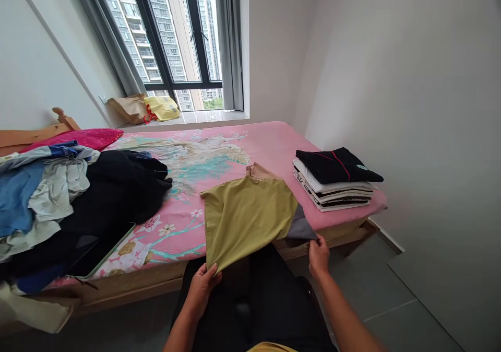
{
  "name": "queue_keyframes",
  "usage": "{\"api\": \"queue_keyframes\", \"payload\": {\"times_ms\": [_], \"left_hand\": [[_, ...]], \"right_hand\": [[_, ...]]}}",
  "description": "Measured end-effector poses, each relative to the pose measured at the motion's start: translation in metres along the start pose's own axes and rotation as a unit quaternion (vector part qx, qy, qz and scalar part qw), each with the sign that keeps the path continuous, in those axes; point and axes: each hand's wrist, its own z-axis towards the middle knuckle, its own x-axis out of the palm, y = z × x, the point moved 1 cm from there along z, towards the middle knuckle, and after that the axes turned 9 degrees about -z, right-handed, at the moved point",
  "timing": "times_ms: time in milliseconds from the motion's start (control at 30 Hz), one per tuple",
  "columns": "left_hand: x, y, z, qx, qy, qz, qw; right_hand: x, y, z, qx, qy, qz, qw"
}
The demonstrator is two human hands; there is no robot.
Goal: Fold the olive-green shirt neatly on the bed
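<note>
An olive-yellow garment with a grey section at its right and a tan piece at its far edge lies partly on the bed, its near edge lifted off toward me. My left hand pinches its near left corner, thumb on top. At the grey right corner, my right hand has its fingers closed on the cloth. Between the hands the near edge runs slanting over my dark-clothed lap. The exact kind of garment cannot be made out.
A neat stack of folded clothes, black on top, sits at the bed's right end. Loose clothes heap up on the left, beside a dark flat tablet-like object. Bags rest on the windowsill beyond the pink bedsheet.
</note>
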Motion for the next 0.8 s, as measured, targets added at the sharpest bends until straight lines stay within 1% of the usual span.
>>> {"api": "queue_keyframes", "payload": {"times_ms": [67,167,267,333,400,467,533,567,600,633,733,800], "left_hand": [[0.002,-0.002,-0.004,0.006,-0.012,-0.025,1.0],[0.007,-0.006,-0.008,0.007,-0.041,-0.042,0.998],[0.011,-0.011,-0.012,0.008,-0.063,-0.048,0.997],[0.014,-0.017,-0.015,0.014,-0.058,-0.048,0.997],[0.016,-0.022,-0.017,0.02,-0.048,-0.045,0.998],[0.018,-0.026,-0.018,0.021,-0.044,-0.041,0.998],[0.019,-0.026,-0.019,0.017,-0.054,-0.035,0.998],[0.019,-0.025,-0.019,0.012,-0.062,-0.032,0.997],[0.019,-0.024,-0.019,0.007,-0.071,-0.029,0.997],[0.018,-0.022,-0.019,0.002,-0.076,-0.026,0.997],[0.017,-0.019,-0.018,-0.009,-0.081,-0.024,0.996],[0.017,-0.019,-0.017,-0.009,-0.081,-0.024,0.996]], "right_hand": [[-0.011,0.006,0.005,-0.011,-0.027,0.001,1.0],[-0.022,0.006,0.004,0.0,-0.038,0.002,0.999],[-0.021,0.004,-0.001,0.012,-0.044,0.014,0.999],[-0.016,0.005,-0.006,0.024,-0.042,0.043,0.998],[-0.007,0.01,-0.012,0.057,-0.009,0.084,0.995],[0.003,0.016,-0.018,0.11,0.057,0.118,0.985],[0.013,0.021,-0.025,0.152,0.12,0.132,0.972],[0.017,0.023,-0.028,0.16,0.137,0.133,0.969],[0.02,0.024,-0.03,0.154,0.143,0.129,0.969],[0.022,0.025,-0.031,0.135,0.139,0.118,0.974],[0.023,0.027,-0.032,0.041,0.107,0.073,0.991],[0.023,0.028,-0.029,0.002,0.11,0.075,0.991]]}}
